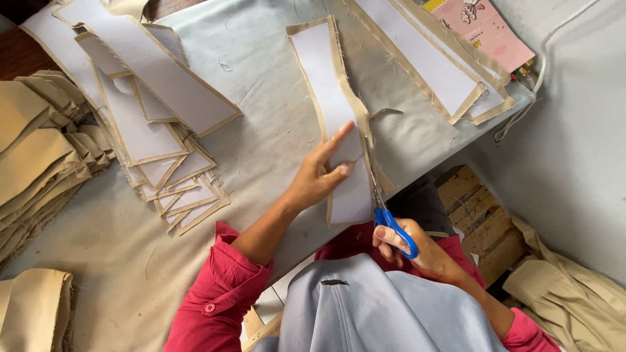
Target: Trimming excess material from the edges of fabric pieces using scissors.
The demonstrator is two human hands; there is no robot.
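Note:
A long tan fabric piece with white interfacing (329,98) lies on the pale work table (261,130), running from the table's near edge away from me. My left hand (321,175) presses flat on its near end, fingers spread. Blue-handled scissors (390,221) are gripped in my right hand (417,251); their blades run along the piece's right edge. A thin tan offcut strip (373,140) peels away beside the blades.
A fanned pile of similar interfaced pieces (156,130) lies left of my hand. Stacks of plain tan fabric (32,163) fill the far left. More long pieces (443,65) and a pink booklet (486,29) sit at the upper right. A wooden pallet (479,218) stands below the table edge.

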